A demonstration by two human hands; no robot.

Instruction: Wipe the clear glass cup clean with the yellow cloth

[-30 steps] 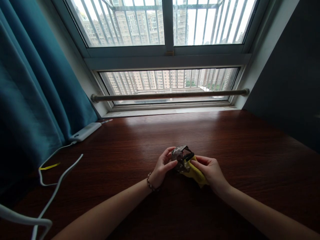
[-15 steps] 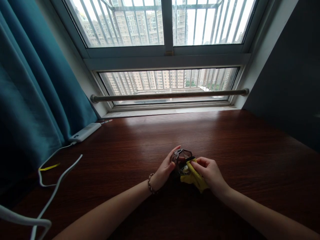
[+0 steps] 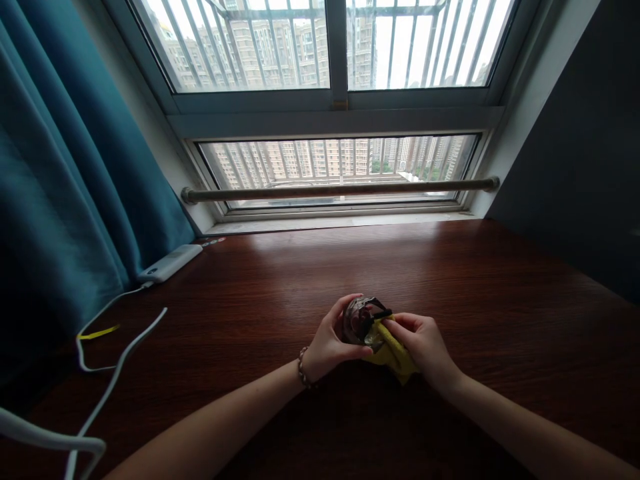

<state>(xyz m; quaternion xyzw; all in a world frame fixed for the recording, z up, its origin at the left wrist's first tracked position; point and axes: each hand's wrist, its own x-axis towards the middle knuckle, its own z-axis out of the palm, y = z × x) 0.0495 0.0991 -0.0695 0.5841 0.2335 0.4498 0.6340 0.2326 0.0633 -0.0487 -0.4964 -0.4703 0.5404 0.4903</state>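
My left hand [image 3: 330, 340], with a bead bracelet at the wrist, is curled around a pair of glasses [image 3: 361, 319] with dark frames and reflective lenses, held just above the wooden table [image 3: 450, 287]. My right hand [image 3: 424, 347] pinches a yellow cloth [image 3: 394, 353] and presses it against the glasses from the right. Part of the glasses is hidden behind the fingers and the cloth.
A white power bank [image 3: 170, 263] lies at the back left by the teal curtain [image 3: 60, 187], with white cables [image 3: 115, 373] trailing toward the near left edge. A metal rail [image 3: 340, 190] runs across the window behind the table. A dark wall [image 3: 585, 147] stands on the right.
My left hand has turned the glasses and wrapped its fingers more closely round them. The right hand has shifted the yellow cloth slightly against the lens.
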